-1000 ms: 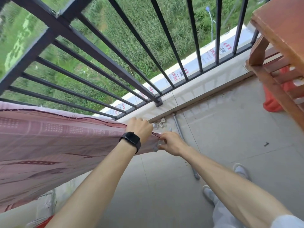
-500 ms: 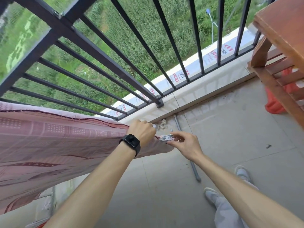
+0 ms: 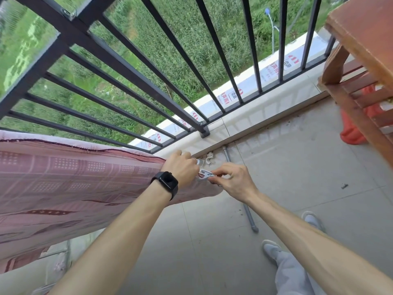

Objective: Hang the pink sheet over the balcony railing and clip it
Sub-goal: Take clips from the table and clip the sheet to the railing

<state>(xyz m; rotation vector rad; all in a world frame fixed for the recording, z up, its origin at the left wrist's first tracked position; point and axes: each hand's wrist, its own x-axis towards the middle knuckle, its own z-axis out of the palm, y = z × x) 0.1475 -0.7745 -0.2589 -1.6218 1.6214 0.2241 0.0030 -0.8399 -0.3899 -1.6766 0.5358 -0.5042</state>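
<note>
The pink patterned sheet (image 3: pixel 68 188) hangs over the black balcony railing (image 3: pixel 119 58) at the left, its right end bunched by my hands. My left hand (image 3: pixel 180 169), with a black watch on the wrist, is closed on the sheet's right end. My right hand (image 3: pixel 231 179) pinches a pale clip (image 3: pixel 205 175) whose jaws touch the fabric just right of my left fist. A second pale clip (image 3: pixel 200 161) shows between my left fingers.
A wooden table (image 3: pixel 365 52) stands at the right with an orange bag (image 3: pixel 353 133) under it. A grey pipe (image 3: pixel 244 201) lies on the tiled floor by the low ledge (image 3: pixel 255 116). My feet (image 3: pixel 274 250) stand at the lower right.
My right hand has drawn back to the right and turned, bringing the clip into view against the sheet's end. My left hand keeps its grip on the fabric.
</note>
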